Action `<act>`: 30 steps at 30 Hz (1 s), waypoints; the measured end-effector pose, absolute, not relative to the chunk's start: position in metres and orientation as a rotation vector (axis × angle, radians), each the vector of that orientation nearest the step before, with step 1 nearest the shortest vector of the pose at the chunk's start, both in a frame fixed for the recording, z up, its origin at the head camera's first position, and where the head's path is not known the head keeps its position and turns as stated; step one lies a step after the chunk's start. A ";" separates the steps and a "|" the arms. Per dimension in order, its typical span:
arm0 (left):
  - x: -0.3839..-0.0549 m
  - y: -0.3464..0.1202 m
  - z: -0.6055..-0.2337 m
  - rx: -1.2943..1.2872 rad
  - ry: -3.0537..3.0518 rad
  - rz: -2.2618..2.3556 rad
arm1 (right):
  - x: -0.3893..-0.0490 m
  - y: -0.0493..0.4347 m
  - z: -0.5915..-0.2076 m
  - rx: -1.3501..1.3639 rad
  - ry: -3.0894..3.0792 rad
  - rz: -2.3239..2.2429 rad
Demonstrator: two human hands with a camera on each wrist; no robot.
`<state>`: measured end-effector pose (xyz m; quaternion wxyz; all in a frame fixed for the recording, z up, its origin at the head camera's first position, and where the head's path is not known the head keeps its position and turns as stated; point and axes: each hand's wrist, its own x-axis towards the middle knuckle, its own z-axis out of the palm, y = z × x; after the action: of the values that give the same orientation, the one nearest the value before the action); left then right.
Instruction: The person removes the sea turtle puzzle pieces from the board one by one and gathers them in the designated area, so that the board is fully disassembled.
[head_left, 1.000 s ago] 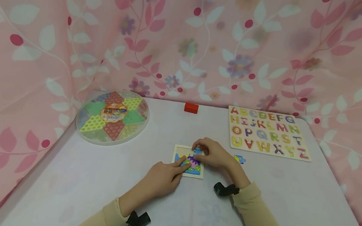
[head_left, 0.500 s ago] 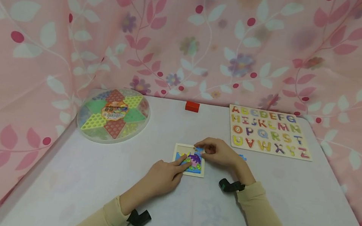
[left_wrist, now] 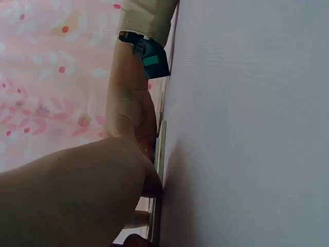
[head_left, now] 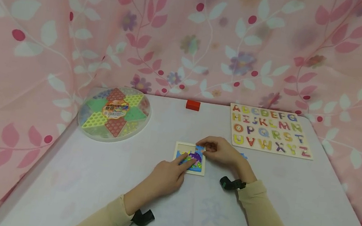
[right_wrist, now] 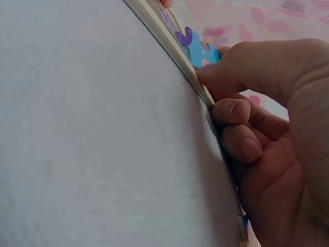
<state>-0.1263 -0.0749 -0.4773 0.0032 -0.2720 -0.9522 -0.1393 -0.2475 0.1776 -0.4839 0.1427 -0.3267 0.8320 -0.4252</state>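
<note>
A small wooden jigsaw puzzle frame (head_left: 175, 157) lies mid-table, partly filled with colourful pieces showing a purple shape on blue and green; its upper left is bare. My left hand (head_left: 165, 177) rests on it, index and middle fingers stretched across the pieces. At the upper right corner my right hand (head_left: 221, 151) pinches a blue puzzle piece (right_wrist: 198, 51) between thumb and index finger. In the right wrist view that piece stands tilted above the frame's edge, its other fingers curled below. The left wrist view shows both hands side-on at the frame's thin edge (left_wrist: 161, 154).
Another blue puzzle piece (head_left: 244, 156) lies beyond the right wrist, partly hidden. An alphabet board (head_left: 272, 152) is at the back right, a red block (head_left: 193, 105) at the back middle. A round star-patterned game board (head_left: 114, 113) lies at the left. A floral curtain (head_left: 178, 32) hangs behind.
My right hand has shifted slightly right, towards the frame's upper right corner, with the blue puzzle piece. The loose piece is now more covered by it. My left fingers remain on the puzzle.
</note>
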 end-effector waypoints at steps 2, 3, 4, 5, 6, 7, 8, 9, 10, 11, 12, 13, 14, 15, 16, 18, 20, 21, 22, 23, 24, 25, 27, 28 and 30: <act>-0.128 -0.071 -0.476 -0.844 -3.010 -0.441 | -0.248 0.179 -0.483 -0.952 2.390 -1.232; -0.129 -0.070 -0.476 -0.838 -3.022 -0.439 | -0.248 0.179 -0.483 -0.953 2.385 -1.235; -0.130 -0.069 -0.475 -0.834 -3.033 -0.435 | -0.248 0.180 -0.483 -0.951 2.384 -1.236; -0.130 -0.068 -0.476 -0.826 -3.043 -0.435 | -0.248 0.180 -0.483 -0.945 2.384 -1.234; -0.131 -0.068 -0.476 -0.819 -3.051 -0.437 | -0.248 0.180 -0.483 -0.939 2.382 -1.235; -0.131 -0.068 -0.476 -0.814 -3.059 -0.439 | -0.247 0.180 -0.483 -0.932 2.383 -1.239; -0.131 -0.068 -0.477 -0.810 -3.063 -0.441 | -0.247 0.180 -0.483 -0.925 2.386 -1.240; -0.132 -0.068 -0.477 -0.809 -3.063 -0.447 | -0.247 0.180 -0.484 -0.922 2.391 -1.241; -0.132 -0.069 -0.478 -0.807 -3.058 -0.455 | -0.248 0.180 -0.484 -0.922 2.396 -1.242; -0.132 -0.070 -0.478 -0.805 -3.051 -0.464 | -0.248 0.180 -0.485 -0.924 2.397 -1.247; -0.132 -0.071 -0.479 -0.801 -3.041 -0.474 | -0.248 0.180 -0.486 -0.929 2.395 -1.253; -0.132 -0.071 -0.479 -0.793 -3.030 -0.494 | -0.249 0.180 -0.486 -0.937 2.393 -1.256; -0.131 -0.073 -0.480 -0.780 -3.016 -0.521 | -0.249 0.180 -0.487 -0.947 2.386 -1.260; -0.131 -0.074 -0.481 -0.763 -3.005 -0.550 | -0.250 0.180 -0.487 -0.960 2.376 -1.266; -0.131 -0.075 -0.481 -0.744 -2.996 -0.580 | -0.250 0.180 -0.487 -0.966 2.367 -1.271; -0.131 -0.077 -0.482 -0.701 -2.987 -0.647 | -0.250 0.180 -0.486 -0.978 2.353 -1.279; -0.132 -0.078 -0.483 -0.660 -2.992 -0.710 | -0.249 0.180 -0.485 -0.982 2.348 -1.278; -0.132 -0.079 -0.483 -0.642 -3.000 -0.734 | -0.249 0.180 -0.485 -0.980 2.352 -1.277; -0.132 -0.079 -0.483 -0.628 -3.008 -0.754 | -0.249 0.180 -0.484 -0.974 2.357 -1.276; -0.133 -0.080 -0.484 -0.618 -3.013 -0.768 | -0.248 0.180 -0.484 -0.971 2.363 -1.273; -0.133 -0.080 -0.484 -0.613 -3.019 -0.776 | -0.248 0.179 -0.484 -0.967 2.371 -1.270; -0.134 -0.080 -0.485 -0.610 -3.022 -0.779 | -0.248 0.179 -0.484 -0.965 2.378 -1.267; -0.134 -0.080 -0.485 -0.611 -3.026 -0.777 | -0.247 0.178 -0.484 -0.958 2.398 -1.267; -0.134 -0.080 -0.485 -0.617 -3.026 -0.768 | -0.246 0.178 -0.484 -0.954 2.408 -1.265; -0.134 -0.080 -0.486 -0.632 -3.022 -0.749 | -0.246 0.178 -0.485 -0.952 2.421 -1.263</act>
<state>-0.1342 -0.0799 -0.4856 -0.0178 -0.1988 -0.9511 -0.2358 -0.2461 0.1780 -0.4850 0.1244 -0.3265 0.8307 -0.4334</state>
